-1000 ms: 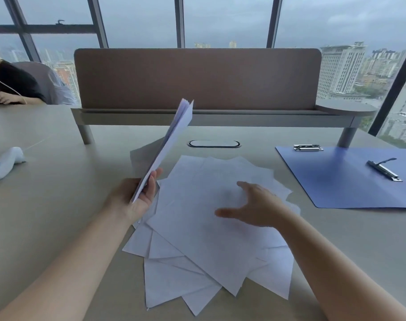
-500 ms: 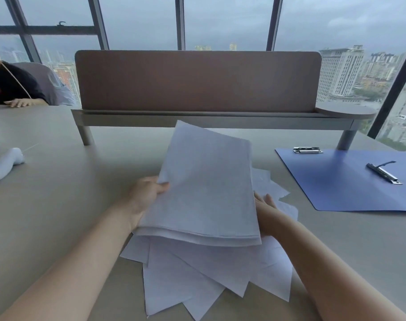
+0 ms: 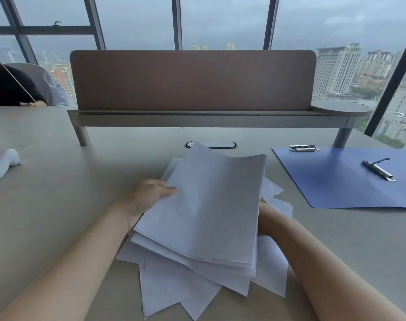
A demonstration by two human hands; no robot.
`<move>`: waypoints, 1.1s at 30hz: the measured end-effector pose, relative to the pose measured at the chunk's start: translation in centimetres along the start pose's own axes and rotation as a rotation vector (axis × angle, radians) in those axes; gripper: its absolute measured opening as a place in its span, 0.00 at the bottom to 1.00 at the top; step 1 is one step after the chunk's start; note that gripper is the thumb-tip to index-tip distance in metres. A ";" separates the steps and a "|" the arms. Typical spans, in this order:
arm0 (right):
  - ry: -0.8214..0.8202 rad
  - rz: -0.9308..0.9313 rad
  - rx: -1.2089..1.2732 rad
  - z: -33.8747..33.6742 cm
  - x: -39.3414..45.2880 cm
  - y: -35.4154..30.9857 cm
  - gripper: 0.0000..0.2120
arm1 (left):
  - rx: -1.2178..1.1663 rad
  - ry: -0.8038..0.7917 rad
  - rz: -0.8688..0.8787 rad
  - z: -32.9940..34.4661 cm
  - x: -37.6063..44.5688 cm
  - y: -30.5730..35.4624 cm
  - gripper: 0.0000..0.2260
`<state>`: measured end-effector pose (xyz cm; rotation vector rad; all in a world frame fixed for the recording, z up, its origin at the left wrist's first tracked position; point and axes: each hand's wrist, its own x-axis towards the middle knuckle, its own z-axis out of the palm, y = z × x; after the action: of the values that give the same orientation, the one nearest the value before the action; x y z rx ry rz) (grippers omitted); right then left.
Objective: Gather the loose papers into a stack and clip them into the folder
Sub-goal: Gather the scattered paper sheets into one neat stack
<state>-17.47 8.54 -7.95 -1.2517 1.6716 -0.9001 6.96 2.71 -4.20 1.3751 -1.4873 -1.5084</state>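
I see my left hand gripping the stack of papers at its left edge, thumb lying flat on the top sheet and the other fingers tucked out of sight beneath. The stack sits between my two hands, its far end lifted and curling upward, its near end lower and fanned a little so the edges of several sheets show. My right hand is almost wholly hidden behind the stack's right edge; only a sliver of it and the wrist show, so I cannot tell whether its fingers are spread or closed on the paper, only that it lies against that side.

Under the stack, loose sheets lie scattered flat on the table, their corners poking out toward me and a few more showing on the right past my right wrist.

The blue folder lies open and flat on the table to the right, well apart from the stack and from both hands. A metal clip sits on its surface, with its lever raised, and a second metal clip rests at the folder's far left corner.
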 end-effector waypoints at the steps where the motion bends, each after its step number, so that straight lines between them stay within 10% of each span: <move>1: -0.044 -0.084 -0.025 0.1 -0.4 -0.5 0.15 | 0.029 -0.021 0.012 0.1 0.2 -0.2 0.06; 8: -0.016 -0.142 -0.924 -0.9 -1.4 -1.5 0.31 | 0.203 0.041 0.178 -1.1 1.0 -0.8 0.08; 15: 0.143 -0.072 -0.812 -2.0 -0.4 -1.0 0.40 | -0.241 0.374 0.035 -3.8 1.2 -0.8 0.10; 22: 0.162 -0.106 -0.867 -1.5 -0.4 -0.8 0.44 | 0.073 0.405 -0.002 -3.6 1.4 -1.4 0.06; 33: 0.441 -0.008 0.030 -3.4 0.9 -0.9 0.34 | -0.573 0.179 0.001 -3.9 1.5 -1.1 0.13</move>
<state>-20.37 7.63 -6.06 -1.0917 1.9819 -1.2701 10.45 0.24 -5.02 1.1198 -0.8490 -1.5970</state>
